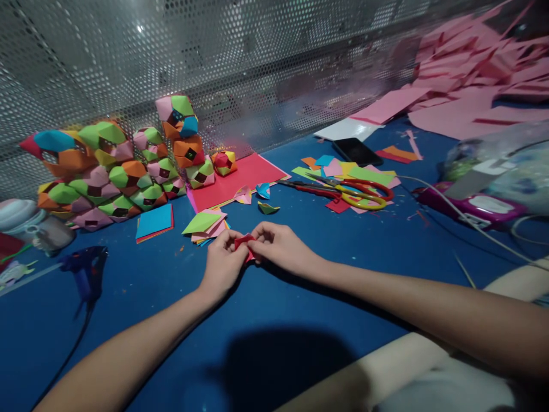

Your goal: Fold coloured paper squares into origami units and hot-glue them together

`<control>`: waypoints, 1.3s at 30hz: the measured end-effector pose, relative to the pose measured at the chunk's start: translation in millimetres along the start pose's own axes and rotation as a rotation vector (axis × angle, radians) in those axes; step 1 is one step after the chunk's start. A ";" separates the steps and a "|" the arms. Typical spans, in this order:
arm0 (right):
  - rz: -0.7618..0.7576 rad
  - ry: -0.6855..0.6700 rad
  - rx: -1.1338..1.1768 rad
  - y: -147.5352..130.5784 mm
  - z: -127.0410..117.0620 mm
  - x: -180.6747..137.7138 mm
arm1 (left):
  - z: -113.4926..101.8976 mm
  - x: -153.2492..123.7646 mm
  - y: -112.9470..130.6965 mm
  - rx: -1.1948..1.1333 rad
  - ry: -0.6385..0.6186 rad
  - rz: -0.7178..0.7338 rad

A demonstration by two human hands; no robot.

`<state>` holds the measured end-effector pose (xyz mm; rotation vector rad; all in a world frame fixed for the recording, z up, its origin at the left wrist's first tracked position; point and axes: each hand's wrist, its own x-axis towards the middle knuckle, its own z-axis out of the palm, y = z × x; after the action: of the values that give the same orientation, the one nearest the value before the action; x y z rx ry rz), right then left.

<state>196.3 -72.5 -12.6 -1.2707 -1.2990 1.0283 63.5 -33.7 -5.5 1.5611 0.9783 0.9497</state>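
Between my fingertips is a small piece of red paper, partly folded and mostly covered by the fingers. My left hand pinches it from the left. From the right, my right hand grips it with thumb and fingers. Just behind my left hand lies a small stack of folded paper pieces, green and pink on top. A green folded piece, a blue one and a pink one lie past my hands, near a large red sheet.
Folded-paper balls are stacked at the back left, beside blue square sheets. A blue glue gun lies at left. Scissors rest on paper scraps at right, before a phone. Pink paper heaps at far right.
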 end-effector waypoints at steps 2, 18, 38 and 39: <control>-0.021 0.026 -0.024 0.8 -1.0 0.7 | -0.4 1.0 -1.0 -0.020 -0.028 -0.023; -0.318 -0.039 -0.469 0.7 -16.0 0.6 | -15.0 6.2 7.8 0.188 -0.303 -0.027; -0.514 0.043 -0.562 1.5 -13.4 -0.5 | -12.4 3.7 2.1 0.190 -0.156 0.016; -0.525 0.044 -0.550 0.9 -13.2 -1.0 | -12.3 4.0 2.0 0.175 -0.143 0.001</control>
<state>209.5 -74.3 -11.8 -1.2253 -1.8266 0.2754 53.7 -26.1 -1.1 1.7496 0.9804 0.7577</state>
